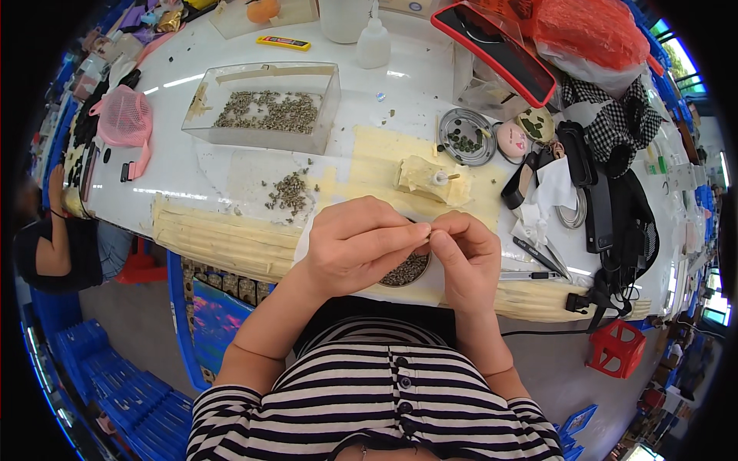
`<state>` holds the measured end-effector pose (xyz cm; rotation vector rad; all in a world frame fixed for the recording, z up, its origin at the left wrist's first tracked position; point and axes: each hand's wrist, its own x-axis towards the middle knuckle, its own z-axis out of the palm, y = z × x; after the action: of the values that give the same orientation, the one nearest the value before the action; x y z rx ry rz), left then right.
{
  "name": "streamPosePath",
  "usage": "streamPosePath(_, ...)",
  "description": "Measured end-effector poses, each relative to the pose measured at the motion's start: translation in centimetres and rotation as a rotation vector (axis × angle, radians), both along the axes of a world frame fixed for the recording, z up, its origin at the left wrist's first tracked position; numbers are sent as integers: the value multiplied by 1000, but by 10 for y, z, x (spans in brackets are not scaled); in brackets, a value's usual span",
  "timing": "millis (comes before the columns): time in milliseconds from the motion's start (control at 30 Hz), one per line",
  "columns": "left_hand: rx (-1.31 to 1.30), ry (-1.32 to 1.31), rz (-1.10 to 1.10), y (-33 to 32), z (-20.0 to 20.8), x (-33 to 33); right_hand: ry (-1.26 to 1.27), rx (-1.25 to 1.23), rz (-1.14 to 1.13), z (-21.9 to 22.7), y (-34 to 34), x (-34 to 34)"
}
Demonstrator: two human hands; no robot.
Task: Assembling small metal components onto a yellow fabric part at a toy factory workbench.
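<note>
Over the table's near edge, my left hand (356,244) and my right hand (467,257) meet fingertip to fingertip in a pinch. Whatever sits between the fingertips is too small to name. Partly hidden beneath them is a round dish (406,272) filled with small metallic-looking parts. A loose pile of similar small parts (289,194) lies on the table beyond my left hand. Farther back, a clear rectangular box (265,107) holds many more. A block wrapped in yellowish tape (432,180), with a small white peg on top, stands just beyond my fingers.
A round metal tin (467,137) holds dark bits. A red-cased phone (496,52) leans at the back right. Tweezers (555,260), a cutter (530,275) and black straps lie rightward. A squeeze bottle (373,44) stands at the back. Another person (65,238) sits at left.
</note>
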<state>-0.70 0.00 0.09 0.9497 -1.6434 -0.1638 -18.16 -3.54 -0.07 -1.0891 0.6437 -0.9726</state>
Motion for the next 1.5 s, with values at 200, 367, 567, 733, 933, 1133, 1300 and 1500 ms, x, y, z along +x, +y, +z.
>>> streamPosePath(200, 35, -37, 105, 2, -3, -4, 337, -751, -263, 2, 1, 5)
streamPosePath(367, 55, 33, 106, 3, -2, -1, 387, -665, -255, 6, 4, 8)
streamPosePath(567, 10, 5, 24, 1, 0, 1, 124, -150, -69, 1, 2, 4)
streamPosePath(733, 20, -20, 76, 1, -3, -2, 228, -514, -206, -3, 1, 4)
streamPosePath(933, 35, 4, 106, 1, -3, -1, 354, -738, -261, 3, 3, 8)
streamPosePath(1133, 33, 12, 57, 1, 1, 0, 295, -474, -159, -3, 1, 4)
streamPosePath(1300, 5, -50, 48, 1, -1, -2, 164, -209, -57, -2, 0, 2)
streamPosePath(1500, 11, -27, 9, 0, -2, -2, 124, -148, -20, -4, 0, 0)
